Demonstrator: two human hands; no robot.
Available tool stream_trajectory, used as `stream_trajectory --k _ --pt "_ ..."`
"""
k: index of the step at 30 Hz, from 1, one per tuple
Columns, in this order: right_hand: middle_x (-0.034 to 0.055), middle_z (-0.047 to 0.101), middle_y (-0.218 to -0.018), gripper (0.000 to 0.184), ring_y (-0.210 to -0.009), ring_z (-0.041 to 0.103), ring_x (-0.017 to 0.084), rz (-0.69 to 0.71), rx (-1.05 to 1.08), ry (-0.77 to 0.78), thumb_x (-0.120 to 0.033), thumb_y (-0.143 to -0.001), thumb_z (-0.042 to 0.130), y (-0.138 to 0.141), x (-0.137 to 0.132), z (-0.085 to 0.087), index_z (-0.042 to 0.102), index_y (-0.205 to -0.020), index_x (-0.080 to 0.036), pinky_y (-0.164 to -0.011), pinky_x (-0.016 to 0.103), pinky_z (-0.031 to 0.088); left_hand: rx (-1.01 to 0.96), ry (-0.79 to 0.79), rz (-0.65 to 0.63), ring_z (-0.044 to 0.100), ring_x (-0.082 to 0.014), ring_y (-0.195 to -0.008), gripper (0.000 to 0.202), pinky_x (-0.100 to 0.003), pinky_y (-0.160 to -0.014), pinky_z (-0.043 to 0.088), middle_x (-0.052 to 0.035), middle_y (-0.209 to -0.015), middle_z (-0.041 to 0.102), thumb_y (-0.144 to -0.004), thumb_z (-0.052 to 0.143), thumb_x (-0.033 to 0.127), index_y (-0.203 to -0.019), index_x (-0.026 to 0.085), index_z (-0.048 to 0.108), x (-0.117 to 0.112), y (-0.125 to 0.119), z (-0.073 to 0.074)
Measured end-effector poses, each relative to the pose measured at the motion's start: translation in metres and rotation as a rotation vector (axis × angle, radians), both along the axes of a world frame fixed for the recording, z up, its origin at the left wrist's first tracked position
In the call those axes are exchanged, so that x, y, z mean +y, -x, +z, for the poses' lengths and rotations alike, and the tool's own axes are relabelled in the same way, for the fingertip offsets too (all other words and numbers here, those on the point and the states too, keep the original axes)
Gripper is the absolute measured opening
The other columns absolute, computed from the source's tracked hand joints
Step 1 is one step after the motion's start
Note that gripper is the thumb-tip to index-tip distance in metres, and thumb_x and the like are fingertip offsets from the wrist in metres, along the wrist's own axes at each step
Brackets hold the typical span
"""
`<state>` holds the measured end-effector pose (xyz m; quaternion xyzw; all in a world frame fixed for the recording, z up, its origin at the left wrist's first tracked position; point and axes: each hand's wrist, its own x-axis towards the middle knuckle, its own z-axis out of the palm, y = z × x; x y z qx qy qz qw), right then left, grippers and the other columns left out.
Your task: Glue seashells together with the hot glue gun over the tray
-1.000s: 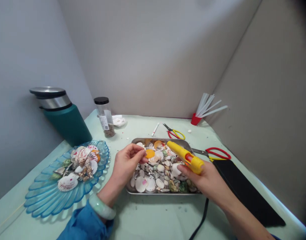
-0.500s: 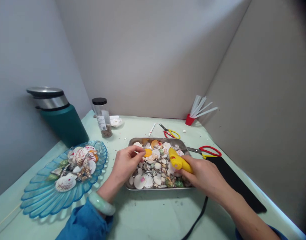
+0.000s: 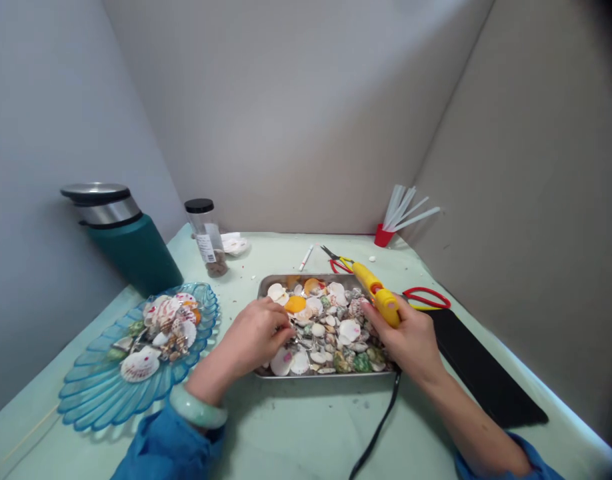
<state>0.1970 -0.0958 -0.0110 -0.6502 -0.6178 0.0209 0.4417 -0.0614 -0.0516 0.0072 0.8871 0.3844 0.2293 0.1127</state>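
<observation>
My right hand [image 3: 411,340] is wrapped round a yellow glue gun [image 3: 373,287] above the right side of a metal tray [image 3: 326,375]. Its nozzle points up and away, and a black cord [image 3: 381,427] runs down below the hand. Shells fill the tray, among them an orange shell [image 3: 295,305] and a white shell [image 3: 349,331]. At the tray's left side, my left hand [image 3: 259,333] has its fingers curled down among the shells, thumb and fingers drawn together. Whatever they grip is hidden.
Left of the tray lies a blue scalloped dish [image 3: 96,397] with shells. Behind are a teal bottle [image 3: 136,253], a jar [image 3: 206,237], a marker [image 3: 306,258], scissors [image 3: 342,265] and a red cup [image 3: 383,236] of glue sticks. Red-handled scissors [image 3: 426,290] and a black mat [image 3: 481,367] lie right.
My left hand has moved lower, leaving the orange shell and curling into the shells nearer me. My right hand has shifted right with the glue gun, uncovering more of the tray.
</observation>
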Motion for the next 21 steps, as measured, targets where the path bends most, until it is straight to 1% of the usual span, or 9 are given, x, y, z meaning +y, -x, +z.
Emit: stream_trajectory --k 2,4,7,10,13,16,18,21 --pt "-0.0007 0.061 -0.057 0.039 -0.048 0.051 0.013 -0.025 0.035 -0.028 -0.052 -0.081 0.057 -0.001 -0.001 -0.001 0.067 -0.094 -0.016 -0.049 0.023 0.04 0.02 -0.024 -0.006 0.06 -0.0207 -0.084 0.014 -0.03 -0.077 0.046 -0.0073 -0.079 0.071 -0.08 0.06 0.019 -0.072 0.02 0.072 0.003 0.003 0.003" --pt "-0.0006 0.061 -0.057 0.039 -0.046 0.05 0.013 -0.026 0.057 -0.05 -0.051 -0.081 0.058 -0.001 -0.002 -0.002 0.067 -0.093 -0.015 -0.047 0.023 0.039 0.023 -0.043 0.048 0.059 -0.0206 -0.084 0.015 -0.031 -0.077 0.046 -0.0074 -0.081 0.07 -0.081 0.058 0.017 -0.075 0.019 0.071 0.007 0.007 0.005" --pt "0.0 0.062 -0.06 0.038 -0.049 0.051 0.013 0.011 0.075 -0.084 -0.049 -0.082 0.058 -0.002 -0.004 -0.002 0.067 -0.096 -0.015 -0.048 0.023 0.04 0.028 -0.055 0.13 0.059 -0.0203 -0.082 0.015 -0.031 -0.074 0.046 -0.0068 -0.081 0.07 -0.081 0.056 0.015 -0.079 0.018 0.07 0.01 0.01 0.006" --pt "0.0002 0.062 -0.063 0.037 -0.05 0.052 0.013 0.061 0.077 -0.112 -0.046 -0.082 0.058 -0.002 -0.007 -0.001 0.066 -0.098 -0.014 -0.05 0.023 0.041 0.054 -0.046 0.155 0.059 -0.02 -0.081 0.015 -0.03 -0.073 0.046 -0.0065 -0.08 0.07 -0.081 0.056 0.014 -0.08 0.018 0.07 0.011 0.007 0.009" --pt "0.0011 0.064 -0.065 0.036 -0.05 0.053 0.013 0.092 0.072 -0.128 -0.045 -0.083 0.058 -0.002 -0.008 0.001 0.065 -0.098 -0.013 -0.052 0.023 0.042 0.142 -0.047 0.097 0.06 -0.0206 -0.084 0.015 -0.031 -0.076 0.046 -0.0072 -0.079 0.07 -0.079 0.057 0.013 -0.081 0.018 0.071 0.015 -0.003 0.014" --pt "0.0017 0.066 -0.069 0.035 -0.05 0.054 0.013 0.11 0.063 -0.134 -0.045 -0.084 0.056 -0.003 -0.008 0.0 0.065 -0.099 -0.014 -0.052 0.023 0.043 0.282 -0.093 0.015 0.06 -0.0215 -0.084 0.014 -0.032 -0.078 0.046 -0.0084 -0.08 0.069 -0.078 0.058 0.015 -0.084 0.018 0.07 0.024 -0.02 0.018" --pt "0.0014 0.065 -0.068 0.035 -0.049 0.054 0.012 0.118 0.066 -0.158 -0.045 -0.084 0.056 -0.004 -0.008 -0.001 0.065 -0.099 -0.015 -0.051 0.023 0.043 0.38 -0.115 -0.034 0.06 -0.0212 -0.085 0.015 -0.032 -0.081 0.045 -0.0088 -0.084 0.069 -0.08 0.056 0.015 -0.088 0.017 0.068 0.031 -0.03 0.019" --pt "-0.0001 0.064 -0.065 0.033 -0.048 0.053 0.012 0.139 0.079 -0.195 -0.044 -0.083 0.058 -0.005 -0.007 -0.003 0.064 -0.098 -0.015 -0.05 0.022 0.043 0.513 -0.087 -0.087 0.061 -0.0203 -0.088 0.018 -0.031 -0.084 0.045 -0.0083 -0.089 0.068 -0.08 0.055 0.014 -0.092 0.018 0.067 0.042 -0.041 0.019"
